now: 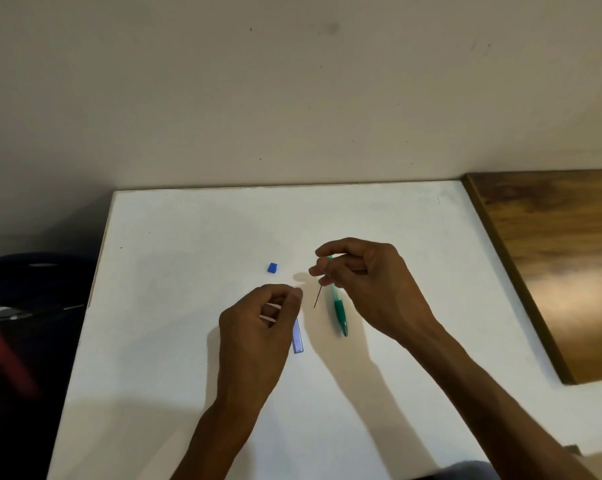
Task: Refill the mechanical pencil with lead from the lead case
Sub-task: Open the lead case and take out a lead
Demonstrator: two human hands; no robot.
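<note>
My right hand (368,282) pinches a thin dark lead (317,296) between its fingertips, and the lead hangs down and slightly to the left. The green mechanical pencil (339,311) runs from under those fingers towards me, tip nearest me. I cannot tell whether the hand also holds it or it lies on the table. My left hand (258,327) is curled around the translucent blue lead case (297,339), whose lower end sticks out past the fingers. The small blue cap (272,267) lies alone on the white table (188,237), beyond my left hand.
A brown wooden board (562,258) lies along the table's right side. The table's far edge meets a plain wall. Off the left edge sit dark objects and something red (5,358), low and blurred.
</note>
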